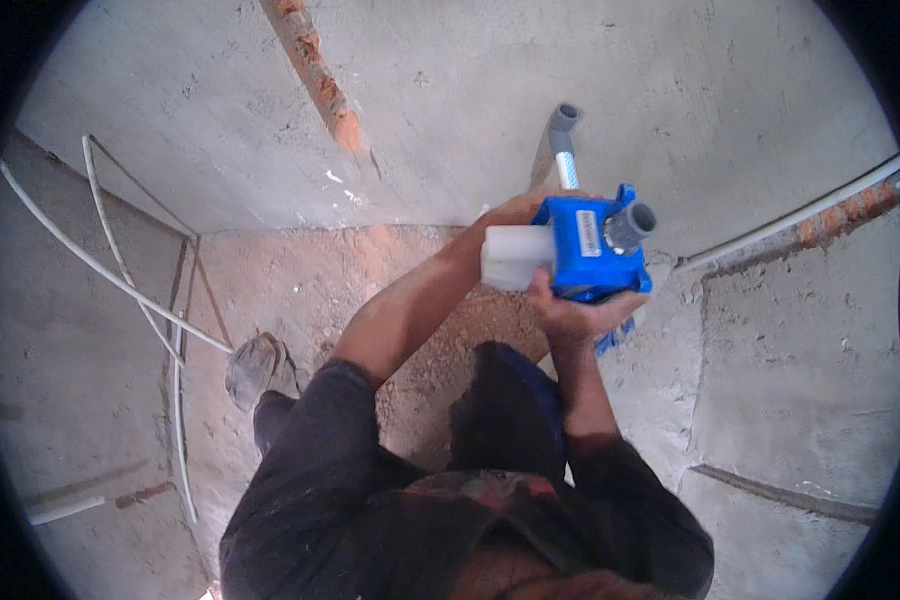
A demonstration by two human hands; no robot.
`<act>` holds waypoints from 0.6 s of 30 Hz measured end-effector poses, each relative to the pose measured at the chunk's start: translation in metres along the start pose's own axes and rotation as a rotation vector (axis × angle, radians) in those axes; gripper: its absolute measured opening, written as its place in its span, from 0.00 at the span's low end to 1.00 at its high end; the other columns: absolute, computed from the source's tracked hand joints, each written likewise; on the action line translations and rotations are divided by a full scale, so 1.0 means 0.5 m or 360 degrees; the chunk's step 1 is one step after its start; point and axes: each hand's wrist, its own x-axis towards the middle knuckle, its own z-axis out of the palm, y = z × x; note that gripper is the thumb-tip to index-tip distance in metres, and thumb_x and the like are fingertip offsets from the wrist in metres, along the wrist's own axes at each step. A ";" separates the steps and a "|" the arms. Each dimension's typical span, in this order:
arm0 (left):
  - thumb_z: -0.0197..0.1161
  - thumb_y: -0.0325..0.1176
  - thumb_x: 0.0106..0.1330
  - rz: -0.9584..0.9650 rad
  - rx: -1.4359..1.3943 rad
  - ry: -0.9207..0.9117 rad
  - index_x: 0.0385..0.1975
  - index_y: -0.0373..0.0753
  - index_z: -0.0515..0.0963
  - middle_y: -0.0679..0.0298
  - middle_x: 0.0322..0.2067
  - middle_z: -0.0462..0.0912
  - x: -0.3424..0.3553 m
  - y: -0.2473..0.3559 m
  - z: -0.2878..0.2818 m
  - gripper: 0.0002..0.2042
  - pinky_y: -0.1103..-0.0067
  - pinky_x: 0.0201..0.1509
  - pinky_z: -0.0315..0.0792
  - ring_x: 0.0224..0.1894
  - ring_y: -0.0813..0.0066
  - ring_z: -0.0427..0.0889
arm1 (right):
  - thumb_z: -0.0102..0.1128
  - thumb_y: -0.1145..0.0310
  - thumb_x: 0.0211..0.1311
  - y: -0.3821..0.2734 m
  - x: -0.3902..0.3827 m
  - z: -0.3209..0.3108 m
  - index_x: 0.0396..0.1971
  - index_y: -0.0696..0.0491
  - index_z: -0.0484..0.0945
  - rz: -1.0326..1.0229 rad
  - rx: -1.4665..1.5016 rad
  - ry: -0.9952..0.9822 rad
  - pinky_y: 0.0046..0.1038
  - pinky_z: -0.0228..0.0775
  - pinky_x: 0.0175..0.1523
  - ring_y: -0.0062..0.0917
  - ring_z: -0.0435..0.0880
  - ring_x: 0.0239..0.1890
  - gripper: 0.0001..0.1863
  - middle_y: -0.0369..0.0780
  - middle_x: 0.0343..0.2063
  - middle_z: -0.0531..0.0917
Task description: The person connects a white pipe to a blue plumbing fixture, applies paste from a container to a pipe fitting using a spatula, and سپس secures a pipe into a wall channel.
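Note:
A blue plastic box (pixel 582 248) with a white label is held up before the far wall. A round grey pipe stub (pixel 630 227) sticks out of it, and a whitish block-like plastic piece (pixel 518 257) joins its left side. My right hand (pixel 582 318) grips the near edge, its thumb up by the whitish piece. Around the far side reaches my left hand (pixel 538 204), closed on the box with most of its fingers hidden. Just beyond, a grey elbow pipe (pixel 564 118) with a light-coloured section below it stands close to the wall.
White pipes (pixel 120 275) run loosely down the left side. Another white pipe (pixel 790 225) lies along the right wall beside exposed brick. The far wall has a chased brick groove (pixel 315 75). Rubble and dust (pixel 410 350) cover the floor, and a grey shoe (pixel 255 372) is at left.

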 end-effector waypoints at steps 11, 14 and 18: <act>0.65 0.39 0.65 0.0050 -0.0052 -0.0014 0.50 0.39 0.77 0.65 0.44 0.82 0.008 -0.003 0.028 0.17 0.75 0.48 0.76 0.44 0.77 0.81 | 0.80 0.50 0.34 -0.013 -0.002 -0.020 0.62 0.62 0.52 -0.0303 0.0367 0.0216 0.44 0.62 0.64 0.42 0.68 0.59 0.60 0.53 0.58 0.64; 0.65 0.39 0.64 0.0030 -0.0047 0.0042 0.50 0.39 0.78 0.65 0.44 0.82 -0.005 0.027 0.007 0.17 0.75 0.48 0.76 0.44 0.77 0.81 | 0.79 0.52 0.30 -0.007 0.018 -0.004 0.60 0.63 0.55 -0.0424 -0.0097 0.0130 0.44 0.59 0.63 0.41 0.66 0.59 0.58 0.52 0.54 0.65; 0.64 0.39 0.64 0.0052 -0.0069 0.0062 0.50 0.39 0.78 0.65 0.43 0.83 -0.014 0.026 0.013 0.16 0.75 0.47 0.77 0.43 0.77 0.81 | 0.77 0.49 0.36 -0.062 0.043 -0.026 0.60 0.64 0.56 -0.0152 0.0048 0.0081 0.44 0.60 0.63 0.41 0.68 0.56 0.56 0.50 0.52 0.67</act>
